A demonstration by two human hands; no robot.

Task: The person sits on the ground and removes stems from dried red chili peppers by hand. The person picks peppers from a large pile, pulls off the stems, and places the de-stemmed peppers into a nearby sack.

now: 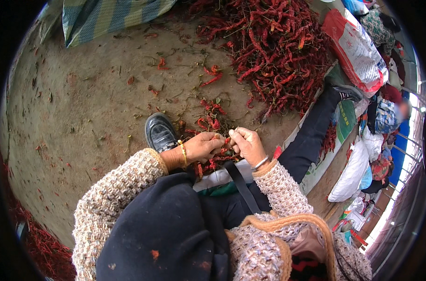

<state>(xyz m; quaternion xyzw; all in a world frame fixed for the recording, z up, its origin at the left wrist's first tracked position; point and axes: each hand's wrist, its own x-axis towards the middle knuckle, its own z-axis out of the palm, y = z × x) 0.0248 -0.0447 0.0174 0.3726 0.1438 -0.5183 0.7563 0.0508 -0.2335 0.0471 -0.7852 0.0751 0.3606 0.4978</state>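
Note:
My two hands are close together over a small heap of dried red chili peppers (212,122) between my legs. My left hand (206,146), with a yellow bracelet at its wrist, is closed with the fingers curled. A bit of red chili pepper (228,141) shows between the hands, at the left fingertips. Thumb and forefinger are pinched together on my right hand (248,145), which wears a silver bangle; what is in that pinch is too small to make out. Loose peppers and stems lie just below both hands.
A large pile of dried red chilies (278,51) rises ahead to the right. Beside it leans a red and white sack (355,49). A striped woven sheet (114,18) lies far left. Scattered stems dot the concrete floor (82,107). Other people and white sacks (351,171) are at right.

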